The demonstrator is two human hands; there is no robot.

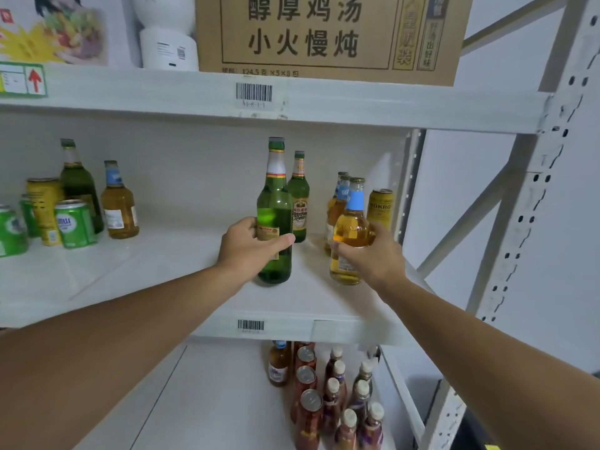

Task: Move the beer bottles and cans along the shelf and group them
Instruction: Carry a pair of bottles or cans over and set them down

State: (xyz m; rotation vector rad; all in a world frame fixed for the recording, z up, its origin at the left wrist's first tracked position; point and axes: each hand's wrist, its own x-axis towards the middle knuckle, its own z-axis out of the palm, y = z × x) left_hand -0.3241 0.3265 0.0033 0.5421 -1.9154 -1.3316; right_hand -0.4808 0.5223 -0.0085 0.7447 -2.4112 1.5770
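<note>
On the middle shelf (181, 254) my left hand (250, 248) grips a tall green beer bottle (275, 203) low on its body. My right hand (373, 254) holds a clear amber bottle with a blue neck label (352, 222). Behind them stand a second green bottle (299, 203), another amber bottle (336, 209) and a gold can (380, 207). At the shelf's left sits a group: a green bottle (76, 186), an amber bottle (118, 206), a yellow can (43, 209) and green cans (75, 224).
A cardboard box (324, 37) and white rolls (168, 48) sit on the top shelf. The lower shelf holds several small bottles and cans (328, 397). A perforated metal upright (532, 196) rises at the right, with a white wall behind it.
</note>
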